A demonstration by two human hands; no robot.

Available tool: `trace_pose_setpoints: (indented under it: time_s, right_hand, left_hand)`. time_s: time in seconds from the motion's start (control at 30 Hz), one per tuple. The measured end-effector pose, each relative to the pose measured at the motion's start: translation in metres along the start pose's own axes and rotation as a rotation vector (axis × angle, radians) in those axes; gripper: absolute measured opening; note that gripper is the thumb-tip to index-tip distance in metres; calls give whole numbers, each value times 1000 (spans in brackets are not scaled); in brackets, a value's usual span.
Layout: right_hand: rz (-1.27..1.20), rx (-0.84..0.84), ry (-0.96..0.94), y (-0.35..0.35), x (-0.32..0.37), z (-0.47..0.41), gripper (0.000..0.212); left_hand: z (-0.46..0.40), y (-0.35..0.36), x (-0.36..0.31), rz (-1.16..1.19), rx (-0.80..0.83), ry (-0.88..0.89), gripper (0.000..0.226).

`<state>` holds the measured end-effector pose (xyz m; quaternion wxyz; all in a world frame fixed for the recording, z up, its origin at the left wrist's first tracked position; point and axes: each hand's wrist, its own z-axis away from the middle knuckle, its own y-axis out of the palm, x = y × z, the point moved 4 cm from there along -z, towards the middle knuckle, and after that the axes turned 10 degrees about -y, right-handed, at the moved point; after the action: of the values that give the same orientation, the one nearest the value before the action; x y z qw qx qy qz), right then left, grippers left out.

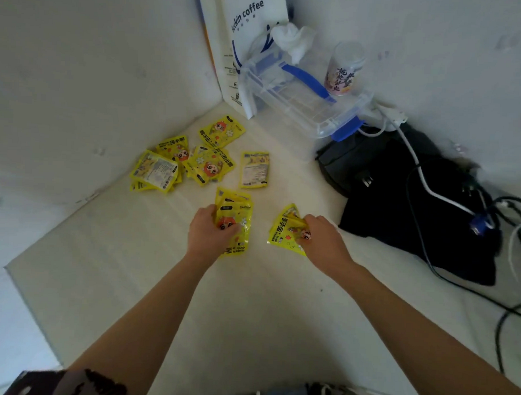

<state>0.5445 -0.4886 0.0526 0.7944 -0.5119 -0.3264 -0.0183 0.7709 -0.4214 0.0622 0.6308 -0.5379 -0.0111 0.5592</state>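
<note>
The person stands at a white table (249, 315) and holds yellow hand-warmer packets in both hands. The left hand (210, 234) grips a fanned bundle (235, 208) of at least three packets, with the fingers curled around its lower half. The right hand (322, 241) pinches a smaller bundle (284, 230) just above the table. Its packets overlap too much for a sure count, perhaps two. Farther back more packets lie loose: one heap (157, 170) near the left wall, one single packet (221, 132) face up, two overlapping packets (208, 166) in the middle, and one packet (254, 169) with its back side up. In the corner stand one luckin coffee paper bag (246, 49), one clear plastic box (301, 104) with blue latches, and one printed cup (343, 70) at the box's far end. One black bag (401, 202) with cables lies at the right.
</note>
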Motion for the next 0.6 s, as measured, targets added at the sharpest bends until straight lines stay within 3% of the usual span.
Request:
trace_pose_setpoints:
  time_s: [0.27,0.6]
  right_hand:
    - [-145,-184,178,41,12,109,12]
    - [-257,-428,459,94,19,268,20]
  left_hand:
    - [76,14,66,224,183,-77,38]
    - [171,36,112,117,378,98,34]
